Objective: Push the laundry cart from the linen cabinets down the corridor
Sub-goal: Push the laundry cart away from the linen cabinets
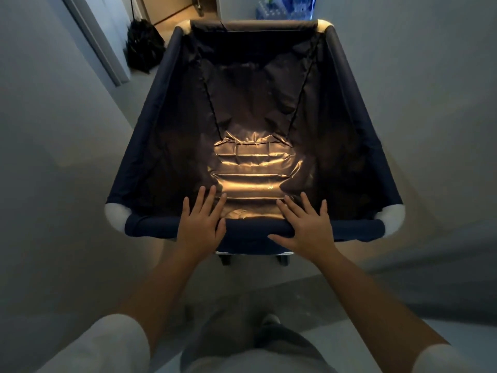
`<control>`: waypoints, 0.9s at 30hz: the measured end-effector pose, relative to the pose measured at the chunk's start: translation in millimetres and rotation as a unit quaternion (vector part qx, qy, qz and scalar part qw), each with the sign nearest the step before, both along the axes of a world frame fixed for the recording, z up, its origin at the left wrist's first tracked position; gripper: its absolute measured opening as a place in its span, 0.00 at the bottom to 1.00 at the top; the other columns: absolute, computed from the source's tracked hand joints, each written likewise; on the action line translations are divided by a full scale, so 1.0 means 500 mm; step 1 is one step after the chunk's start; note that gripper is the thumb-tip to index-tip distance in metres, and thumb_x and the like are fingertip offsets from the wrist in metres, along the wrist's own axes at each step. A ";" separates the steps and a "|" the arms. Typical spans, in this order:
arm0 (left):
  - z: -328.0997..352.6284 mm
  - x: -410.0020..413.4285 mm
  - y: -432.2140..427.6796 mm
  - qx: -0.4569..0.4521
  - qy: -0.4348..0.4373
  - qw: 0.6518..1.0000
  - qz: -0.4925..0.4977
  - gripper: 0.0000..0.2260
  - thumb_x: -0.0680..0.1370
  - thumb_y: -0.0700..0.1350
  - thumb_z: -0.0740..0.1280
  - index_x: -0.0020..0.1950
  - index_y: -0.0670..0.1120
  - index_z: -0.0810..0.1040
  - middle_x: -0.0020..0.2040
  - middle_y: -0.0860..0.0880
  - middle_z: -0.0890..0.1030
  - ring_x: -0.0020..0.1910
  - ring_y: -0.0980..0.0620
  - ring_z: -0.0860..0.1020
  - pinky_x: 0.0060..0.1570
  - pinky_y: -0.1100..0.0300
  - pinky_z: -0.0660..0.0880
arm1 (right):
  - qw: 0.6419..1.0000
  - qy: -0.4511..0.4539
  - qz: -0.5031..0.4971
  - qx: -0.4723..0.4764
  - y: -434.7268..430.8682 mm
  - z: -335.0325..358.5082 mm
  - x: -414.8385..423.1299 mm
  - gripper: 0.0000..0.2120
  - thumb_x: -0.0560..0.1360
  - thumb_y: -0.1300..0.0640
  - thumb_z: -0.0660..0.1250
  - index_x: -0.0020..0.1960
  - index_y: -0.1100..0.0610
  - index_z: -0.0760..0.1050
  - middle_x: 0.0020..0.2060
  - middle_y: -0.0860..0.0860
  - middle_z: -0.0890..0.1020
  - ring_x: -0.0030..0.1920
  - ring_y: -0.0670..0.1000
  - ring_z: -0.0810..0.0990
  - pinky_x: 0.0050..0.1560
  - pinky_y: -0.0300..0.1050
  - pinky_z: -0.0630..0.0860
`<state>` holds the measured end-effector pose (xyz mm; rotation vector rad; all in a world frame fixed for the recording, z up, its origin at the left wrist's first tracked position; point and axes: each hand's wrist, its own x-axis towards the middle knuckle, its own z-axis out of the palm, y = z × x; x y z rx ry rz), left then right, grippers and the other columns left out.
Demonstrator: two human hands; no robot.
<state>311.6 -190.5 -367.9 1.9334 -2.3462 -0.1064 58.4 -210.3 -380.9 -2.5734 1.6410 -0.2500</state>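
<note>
The corridor floor (pixel 67 211) is pale and runs ahead between light walls. The laundry cart (pixel 252 125) occupies the centre of the view, directly in front of the person, its long axis pointing down the corridor. Its dark blue fabric liner hangs from a padded rim with white corner pieces (pixel 115 215); the interior holds no load, and a warm patch of light falls on the liner bottom. Two castors (pixel 226 259) show beneath the near end. A black bag (pixel 145 47) sits on the floor against the left wall, just beside the cart's far left corner. Packs of bottled water (pixel 285 8) stand beyond the far end.

The left hand (pixel 200 224) lies flat on the near rim bar (pixel 250 227), fingers extended over the liner, not curled around the bar. The right hand (pixel 306 227) lies flat on the same bar, fingers spread, thumb along the bar's near side.
</note>
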 end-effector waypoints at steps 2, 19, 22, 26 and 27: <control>0.000 0.015 -0.057 0.003 0.001 1.000 -0.007 0.23 0.76 0.49 0.51 0.69 0.43 0.68 0.69 0.39 0.69 0.68 0.36 0.65 0.61 0.34 0.63 | 1.000 0.002 -0.004 0.007 -0.053 0.002 0.013 0.37 0.68 0.31 0.59 0.70 0.52 0.65 0.67 0.52 0.73 0.70 0.62 0.63 0.64 0.72 0.55; 0.015 0.116 -0.452 0.034 -0.016 0.997 -0.062 0.23 0.78 0.51 0.48 0.70 0.46 0.66 0.71 0.41 0.66 0.70 0.37 0.62 0.64 0.34 0.60 | 0.998 0.002 -0.058 0.038 -0.412 0.024 0.115 0.36 0.68 0.33 0.63 0.70 0.51 0.65 0.67 0.53 0.71 0.70 0.63 0.62 0.65 0.72 0.53; 0.018 0.107 -0.489 0.040 -0.010 0.997 -0.058 0.23 0.78 0.51 0.49 0.70 0.46 0.67 0.70 0.41 0.67 0.70 0.37 0.62 0.63 0.34 0.61 | 0.997 0.014 -0.058 0.051 -0.455 0.024 0.107 0.37 0.68 0.30 0.58 0.71 0.50 0.64 0.68 0.53 0.71 0.70 0.62 0.62 0.66 0.71 0.52; 0.018 0.079 -0.523 0.041 -0.011 0.997 -0.062 0.23 0.77 0.52 0.50 0.69 0.46 0.69 0.70 0.41 0.68 0.69 0.37 0.64 0.61 0.33 0.63 | 0.997 0.019 -0.062 0.052 -0.494 0.026 0.079 0.39 0.67 0.29 0.53 0.69 0.51 0.66 0.66 0.54 0.73 0.68 0.64 0.66 0.64 0.73 0.55; 0.017 0.072 -0.528 0.042 -0.011 0.997 -0.066 0.23 0.77 0.52 0.50 0.69 0.46 0.69 0.70 0.41 0.68 0.69 0.38 0.64 0.61 0.33 0.63 | 0.996 0.020 -0.063 0.054 -0.500 0.026 0.071 0.39 0.67 0.29 0.52 0.69 0.51 0.66 0.65 0.54 0.74 0.67 0.64 0.67 0.64 0.73 0.55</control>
